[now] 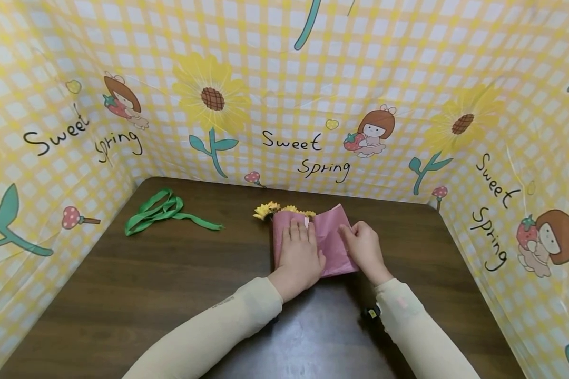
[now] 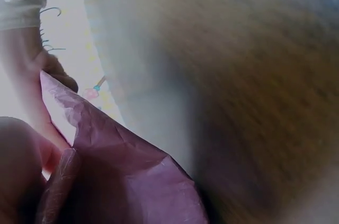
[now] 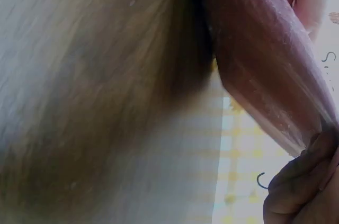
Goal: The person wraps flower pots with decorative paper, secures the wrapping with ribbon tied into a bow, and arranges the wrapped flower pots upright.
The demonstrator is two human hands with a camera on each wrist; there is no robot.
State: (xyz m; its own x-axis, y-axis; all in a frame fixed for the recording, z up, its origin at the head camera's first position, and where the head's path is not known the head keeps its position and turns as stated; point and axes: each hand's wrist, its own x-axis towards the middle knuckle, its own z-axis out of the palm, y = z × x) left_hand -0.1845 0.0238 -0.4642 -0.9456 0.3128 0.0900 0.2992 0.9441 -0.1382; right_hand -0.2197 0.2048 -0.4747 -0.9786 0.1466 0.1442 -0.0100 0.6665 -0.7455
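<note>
Remotely, I saw the paper just below and right of frame centre, flowers at its top edge; the left hand pressed it, fingers straight, while the right hand pinched its right side, where, I judged, a hard pull could tear it.

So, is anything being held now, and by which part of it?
The right hand grips the pink paper by its lifted right edge; the left hand lies flat on the paper, not gripping.
</note>
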